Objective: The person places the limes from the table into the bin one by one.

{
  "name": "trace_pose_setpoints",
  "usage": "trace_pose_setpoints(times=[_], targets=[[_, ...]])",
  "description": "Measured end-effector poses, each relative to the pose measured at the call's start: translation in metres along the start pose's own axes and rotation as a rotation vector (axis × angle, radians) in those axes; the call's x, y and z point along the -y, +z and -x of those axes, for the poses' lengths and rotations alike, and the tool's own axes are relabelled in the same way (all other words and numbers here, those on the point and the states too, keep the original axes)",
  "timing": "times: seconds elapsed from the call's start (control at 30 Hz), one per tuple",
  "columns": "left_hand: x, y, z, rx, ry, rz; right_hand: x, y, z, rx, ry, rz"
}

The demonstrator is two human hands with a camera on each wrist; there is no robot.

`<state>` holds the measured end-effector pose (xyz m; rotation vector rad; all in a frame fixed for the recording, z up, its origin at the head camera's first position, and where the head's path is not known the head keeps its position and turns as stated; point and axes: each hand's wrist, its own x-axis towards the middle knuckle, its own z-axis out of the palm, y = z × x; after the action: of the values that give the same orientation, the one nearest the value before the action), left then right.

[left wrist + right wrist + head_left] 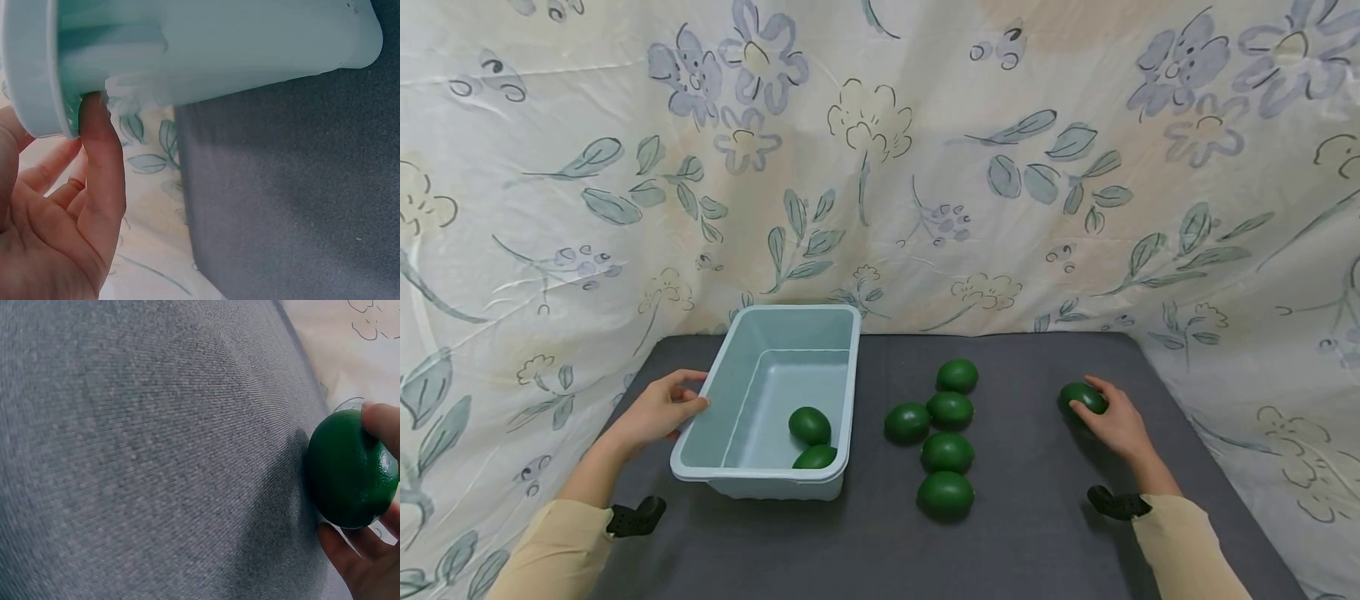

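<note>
- the right hand pinches one green fruit over the right part of the dark surface, its thumb on the near side and other fingers on the far side.
- that fruit lies just left of the right palm, filling the gap between thumb and fingers; in the head view its long axis runs roughly left to right, the right end dipping a little toward the person.
- whether it rests on the surface or sits slightly above it is hard to tell – the right wrist view shows its shadow close by, but the contact is unclear.
- the right hand is much the nearer one; the left hand is well apart, on the far left.
- the left hand grips the left rim of a pale tub, its fingers curled about the edge and no fruit in them.
- from the right fingers, the tub lies off to the left, its long sides running away from the person.
- between them sits a loose cluster of five green fruits – four in a rough column, one to its left.
- two more green fruits lie inside the tub, toward its near right corner.
</note>
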<state>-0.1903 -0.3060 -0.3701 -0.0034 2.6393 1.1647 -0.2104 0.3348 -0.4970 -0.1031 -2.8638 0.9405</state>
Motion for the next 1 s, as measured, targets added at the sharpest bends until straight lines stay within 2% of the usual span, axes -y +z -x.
trace_pose_setpoints(times=[0.43,0.7,1.0], targets=[[0.001,0.000,0.000,-0.004,-0.004,0.002,0.001,0.001,0.001,-0.010,-0.007,-0.011],[0.000,0.001,0.000,-0.004,-0.003,0.005,0.006,-0.001,-0.003,-0.045,0.003,-0.002],[-0.001,0.001,0.000,0.001,-0.008,-0.007,0.021,-0.004,-0.006,-0.063,-0.051,-0.025]])
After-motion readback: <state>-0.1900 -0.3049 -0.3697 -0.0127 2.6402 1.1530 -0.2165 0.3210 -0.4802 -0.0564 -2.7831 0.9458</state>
